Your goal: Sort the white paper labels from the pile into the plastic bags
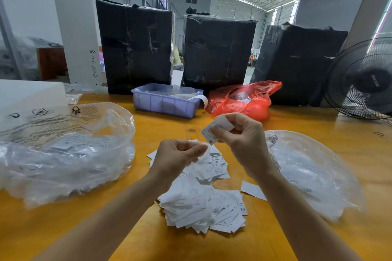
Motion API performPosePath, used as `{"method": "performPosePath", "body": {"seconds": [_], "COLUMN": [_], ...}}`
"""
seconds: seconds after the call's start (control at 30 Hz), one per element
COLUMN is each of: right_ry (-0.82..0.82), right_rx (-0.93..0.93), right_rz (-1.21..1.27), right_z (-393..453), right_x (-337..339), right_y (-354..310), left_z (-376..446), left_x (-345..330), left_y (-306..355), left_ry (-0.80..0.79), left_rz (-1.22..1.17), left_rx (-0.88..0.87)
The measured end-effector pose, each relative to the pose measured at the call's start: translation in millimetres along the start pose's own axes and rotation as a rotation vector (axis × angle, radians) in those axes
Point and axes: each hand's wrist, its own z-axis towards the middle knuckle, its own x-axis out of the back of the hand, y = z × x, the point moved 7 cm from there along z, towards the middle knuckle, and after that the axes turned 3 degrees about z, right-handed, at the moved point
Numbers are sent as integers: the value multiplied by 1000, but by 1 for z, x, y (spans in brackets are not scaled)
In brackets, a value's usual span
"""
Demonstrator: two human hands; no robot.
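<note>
Pinching: right hand (244,142) grips a white label (214,130) marked M between thumb and fingertips, raised above the pile.
Left hand (176,159): fingers curled round a crumpled white paper piece (202,153), just over the pile.
Pile (203,197): loose white labels heaped on the yellow table (297,229), between both forearms.
Left bag (63,154): clear plastic, holding labels, left of the pile.
Right bag (314,171): clear plastic, right of the pile.
Beyond: purple tray (165,104), red bag (244,99), black wrapped bales (218,48), fan (360,80).
</note>
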Motion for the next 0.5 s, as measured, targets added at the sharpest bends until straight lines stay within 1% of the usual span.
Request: {"method": "performPosePath", "body": {"seconds": [0.3, 0.5], "right_ry": [14, -8], "right_rx": [30, 39], "right_rz": [-60, -83], "right_z": [-4, -3], "right_x": [-3, -4], "right_y": [2, 5], "left_z": [-1, -2], "left_x": [-2, -4], "left_y": [0, 0], "left_ry": [-33, -52], "left_rz": [16, 44], "left_rx": [29, 42]}}
